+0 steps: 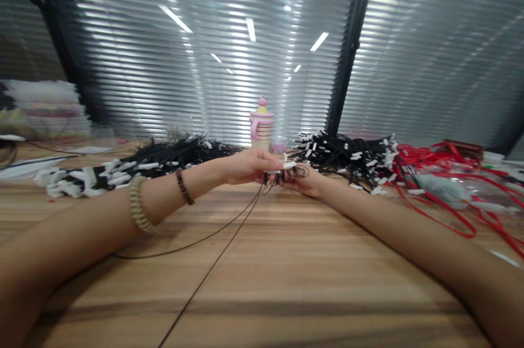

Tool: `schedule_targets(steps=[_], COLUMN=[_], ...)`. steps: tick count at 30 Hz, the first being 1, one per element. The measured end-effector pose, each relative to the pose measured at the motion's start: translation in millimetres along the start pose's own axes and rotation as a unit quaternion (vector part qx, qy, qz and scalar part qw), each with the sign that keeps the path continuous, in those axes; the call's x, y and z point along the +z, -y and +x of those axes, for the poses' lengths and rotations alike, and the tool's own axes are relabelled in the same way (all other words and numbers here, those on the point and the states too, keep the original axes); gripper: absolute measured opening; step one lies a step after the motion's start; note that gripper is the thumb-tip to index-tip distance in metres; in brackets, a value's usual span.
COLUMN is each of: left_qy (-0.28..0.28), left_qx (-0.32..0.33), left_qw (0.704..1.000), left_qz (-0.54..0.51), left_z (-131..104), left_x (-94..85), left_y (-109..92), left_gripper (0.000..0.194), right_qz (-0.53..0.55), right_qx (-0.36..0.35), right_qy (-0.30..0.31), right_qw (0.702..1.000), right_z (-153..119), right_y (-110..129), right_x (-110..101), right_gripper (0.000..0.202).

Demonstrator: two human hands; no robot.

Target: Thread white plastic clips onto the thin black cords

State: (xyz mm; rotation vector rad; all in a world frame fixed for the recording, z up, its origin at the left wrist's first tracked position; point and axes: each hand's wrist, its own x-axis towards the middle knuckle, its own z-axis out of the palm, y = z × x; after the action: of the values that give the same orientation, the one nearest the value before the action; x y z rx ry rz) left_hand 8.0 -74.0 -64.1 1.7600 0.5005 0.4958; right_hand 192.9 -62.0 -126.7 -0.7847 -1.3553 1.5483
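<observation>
Head view: slatted blinds point(213, 64) span the background. Below them, a wood-grain counter point(311, 260) fills the foreground. On its far left lies a heap of black cords point(180, 150) with white end pieces; a second black bundle point(341, 152), also white-tipped, lies right of centre. Red straps point(454, 154) adjoin that bundle at far right, with a clear plastic bag point(442, 190) among them. The left hand point(252, 166) pinches a bunch of white tabs with black cord loops point(289, 166) between thumb and fingers, raised above the counter at centre. The right hand point(306, 182) is positioned at the right side of the bunch, partly behind the loops; whether it grips cannot be determined. A pink-lidded mug point(265, 130) stands behind the hands, base hidden. Left arm: one beige bracelet point(138, 206), one narrower brown bracelet point(184, 187). Two thin cords point(213, 267) trail from the bunch, one to the lower edge, one toward the left forearm.
</observation>
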Motion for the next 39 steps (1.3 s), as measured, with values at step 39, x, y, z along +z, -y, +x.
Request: schedule_targets(steps=[39], left_qy=[-0.199], left_qx=[-0.057], left_qw=[0.978], left_qz=[0.003], left_z=[20.5], left_x=[-4.2], left_y=[52.4], left_gripper=[0.02], right_qz=[-0.376], right_qx=[-0.087], right_qy=[-0.037], right_qw=[0.922], right_z=[-22.6], right_y=[-9.0], right_x=[52.2], right_gripper=[0.011])
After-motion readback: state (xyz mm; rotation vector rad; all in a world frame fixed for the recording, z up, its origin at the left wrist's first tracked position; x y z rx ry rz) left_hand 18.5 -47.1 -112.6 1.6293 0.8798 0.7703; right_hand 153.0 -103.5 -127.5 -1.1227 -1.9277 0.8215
